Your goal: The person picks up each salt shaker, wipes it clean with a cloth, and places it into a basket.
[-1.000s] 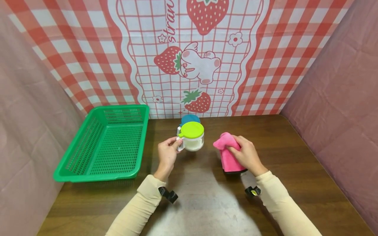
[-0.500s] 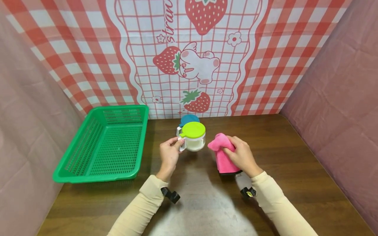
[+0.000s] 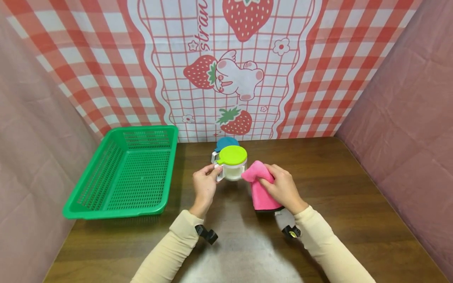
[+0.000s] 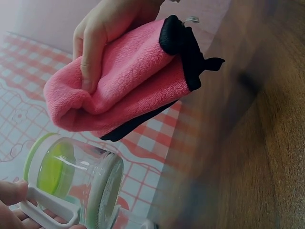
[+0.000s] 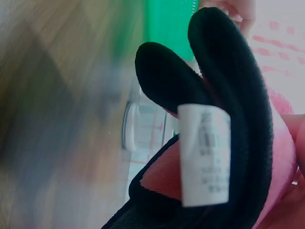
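A clear jar point(image 3: 233, 173) with a lime-green lid is upright mid-bench, its white handle point(image 4: 55, 201) pinched by the left hand point(image 3: 204, 189). Just beside it, the right hand point(image 3: 284, 188) grips a folded pink towel point(image 3: 263, 195), black-edged with a white label point(image 5: 205, 157). Behind stands a blue-lidded jar point(image 3: 227, 142); a green basket point(image 3: 172, 165) sits left on the wooden bench point(image 3: 354, 200).

Black-edged pink cloth point(image 3: 263, 195), lime-green lid point(image 3: 232, 155)

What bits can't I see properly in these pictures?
Blue-lidded jar: head view, body mostly hidden behind the green-lidded jar.
White label: right wrist view, printing too blurred to read.
Left hand: left wrist view, cut off by the left edge.
Green basket: right wrist view, cut off by the top edge, partly hidden by the pink cloth.
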Motion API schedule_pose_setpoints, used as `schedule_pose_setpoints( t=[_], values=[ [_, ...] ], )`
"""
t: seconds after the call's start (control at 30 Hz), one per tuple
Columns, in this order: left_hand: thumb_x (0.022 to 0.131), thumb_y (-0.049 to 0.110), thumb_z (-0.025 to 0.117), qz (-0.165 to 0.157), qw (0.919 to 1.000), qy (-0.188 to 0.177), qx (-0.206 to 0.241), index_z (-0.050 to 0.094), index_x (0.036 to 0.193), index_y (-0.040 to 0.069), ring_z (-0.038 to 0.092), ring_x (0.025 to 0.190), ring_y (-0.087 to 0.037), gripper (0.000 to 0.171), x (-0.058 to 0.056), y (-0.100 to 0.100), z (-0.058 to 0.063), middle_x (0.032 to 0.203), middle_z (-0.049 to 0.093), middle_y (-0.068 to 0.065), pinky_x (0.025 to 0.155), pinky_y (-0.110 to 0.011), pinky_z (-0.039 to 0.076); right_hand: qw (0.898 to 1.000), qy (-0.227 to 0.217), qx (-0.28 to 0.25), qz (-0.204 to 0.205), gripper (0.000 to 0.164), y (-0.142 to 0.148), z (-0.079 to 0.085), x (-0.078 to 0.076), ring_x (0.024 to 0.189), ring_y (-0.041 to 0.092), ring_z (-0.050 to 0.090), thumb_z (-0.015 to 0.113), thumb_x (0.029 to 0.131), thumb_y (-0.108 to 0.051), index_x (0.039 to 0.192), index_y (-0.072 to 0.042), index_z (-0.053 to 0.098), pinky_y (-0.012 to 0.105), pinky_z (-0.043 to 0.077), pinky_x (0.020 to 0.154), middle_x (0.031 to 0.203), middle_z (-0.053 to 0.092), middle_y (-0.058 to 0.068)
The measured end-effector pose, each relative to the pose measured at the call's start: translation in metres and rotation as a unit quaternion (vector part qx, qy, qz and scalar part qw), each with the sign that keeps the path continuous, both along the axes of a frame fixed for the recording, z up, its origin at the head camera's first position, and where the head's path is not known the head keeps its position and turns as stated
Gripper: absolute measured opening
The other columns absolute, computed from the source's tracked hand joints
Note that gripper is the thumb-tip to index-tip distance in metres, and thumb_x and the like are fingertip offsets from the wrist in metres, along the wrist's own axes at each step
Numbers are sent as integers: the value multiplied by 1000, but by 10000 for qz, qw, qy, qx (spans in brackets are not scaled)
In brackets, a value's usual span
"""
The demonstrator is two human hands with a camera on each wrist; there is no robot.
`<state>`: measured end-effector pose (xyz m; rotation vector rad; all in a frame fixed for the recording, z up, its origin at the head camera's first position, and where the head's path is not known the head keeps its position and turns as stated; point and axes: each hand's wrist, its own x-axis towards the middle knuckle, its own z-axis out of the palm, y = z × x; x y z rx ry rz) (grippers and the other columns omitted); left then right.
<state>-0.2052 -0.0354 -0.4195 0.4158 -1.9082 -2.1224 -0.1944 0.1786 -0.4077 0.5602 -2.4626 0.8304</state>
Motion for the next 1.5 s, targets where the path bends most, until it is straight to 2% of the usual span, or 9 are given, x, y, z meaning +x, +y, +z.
schedule_pose_setpoints(
  t=[0.33, 0.7, 1.0, 1.27, 1.5],
  values=[
    [76, 9, 71, 6, 9999, 72, -100, 70, 93, 0, 64, 70, -17, 20, 1, 4, -2, 90, 69, -19, 61, -37, 56, 9999, -119, 82, -70, 33, -13, 2, 4, 66, 17, 54, 72, 72, -20, 102, -7, 65, 33, 46, 62, 76, 62, 5],
    [75, 11, 71, 48, 9991, 231, -358, 71, 92, 0, 64, 68, -10, 20, 6, 10, -2, 89, 70, -19, 58, -27, 55, 9989, -20, 134, -448, 34, -30, -7, 7, 64, 21, 57, 72, 72, -24, 100, -6, 65, 37, 48, 59, 75, 62, 7],
    [74, 14, 73, 224, 9953, 468, -815, 72, 88, 2, 65, 68, -13, 19, 8, 11, -4, 83, 71, -16, 57, -26, 54, 9972, -44, 226, -717, 35, -36, -9, 9, 69, 25, 61, 70, 74, -27, 101, -6, 65, 41, 50, 63, 80, 65, 10],
    [73, 17, 74, 301, 9929, 564, -1006, 72, 86, 4, 65, 67, -14, 19, 9, 13, -2, 81, 71, -14, 56, -23, 53, 9948, 13, 206, -993, 23, -42, -10, 12, 63, 25, 59, 69, 75, -27, 84, -7, 62, 41, 49, 58, 74, 63, 8],
    [72, 15, 74, 408, 9903, 717, -1119, 72, 84, 3, 63, 65, -12, 17, 10, 15, -3, 78, 71, -14, 53, -18, 49, 9929, 0, 307, -1151, 22, -47, -16, 16, 59, 25, 57, 69, 74, -27, 76, -8, 59, 40, 47, 55, 68, 61, 7]
  ],
)
